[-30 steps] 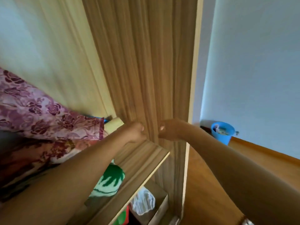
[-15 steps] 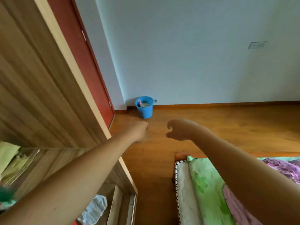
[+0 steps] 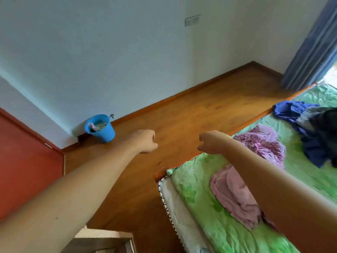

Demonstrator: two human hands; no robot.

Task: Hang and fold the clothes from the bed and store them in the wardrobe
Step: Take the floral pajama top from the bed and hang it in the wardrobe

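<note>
You've swung from wardrobe [image 3: 104, 236] toward bed [image 3: 197, 212].
Left hand [image 3: 145, 141] fingers curled in, right hand [image 3: 209, 142] fingers loosely hooked, both holding nothing; pink garment [image 3: 235, 196] on bed, below-right of right fingers; wall plate [image 3: 193, 20] unreadable.

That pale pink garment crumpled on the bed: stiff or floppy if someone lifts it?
Probably floppy: the pink garment lies in soft rumpled folds on the green sheet. Likely light, as the cloth looks thin. Lifted by one pinch, it would probably dangle and unfold.
</note>
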